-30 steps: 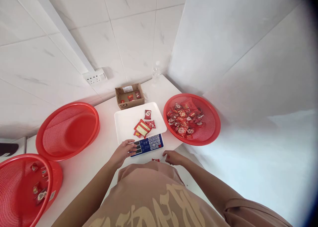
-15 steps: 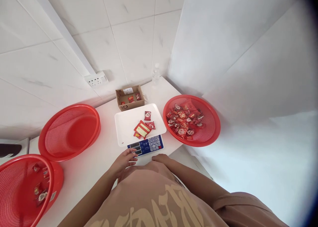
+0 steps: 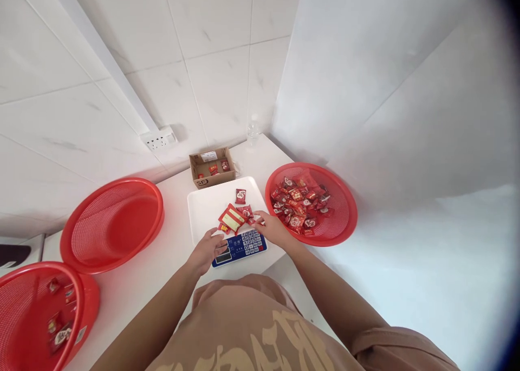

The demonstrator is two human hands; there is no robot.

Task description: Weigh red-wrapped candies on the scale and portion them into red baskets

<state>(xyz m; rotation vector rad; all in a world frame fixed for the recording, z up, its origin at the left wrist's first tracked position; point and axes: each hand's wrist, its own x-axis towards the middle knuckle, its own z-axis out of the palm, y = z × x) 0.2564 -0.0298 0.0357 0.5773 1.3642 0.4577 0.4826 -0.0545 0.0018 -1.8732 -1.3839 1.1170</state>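
On the white weighing tray (image 3: 203, 197) lie several small red wrapped packets. Among them is a larger red packet with a pale yellow label (image 3: 233, 219). A dark red packet (image 3: 240, 196) lies apart, farther back on the tray. My right hand (image 3: 271, 230) is at the tray's right front edge, its fingertips by the right end of a red packet (image 3: 245, 212); its fingers look apart. My left hand (image 3: 206, 251) is open at the left front corner, partly over the display of the scale's blue keypad panel (image 3: 236, 248). Nothing shows in it.
A red mesh basket (image 3: 351, 214) full of red packets stands at the right. Behind the tray is a small cardboard box (image 3: 215, 182) with a few packets, and a clear bottle (image 3: 252, 132). Two more red baskets, one rear (image 3: 158, 219) and one front (image 3: 90, 306), stand at the left.
My right hand has moved from near my body forward to the packets at the tray's right front. My left hand stays by the display, slightly forward. The view has tilted slightly.
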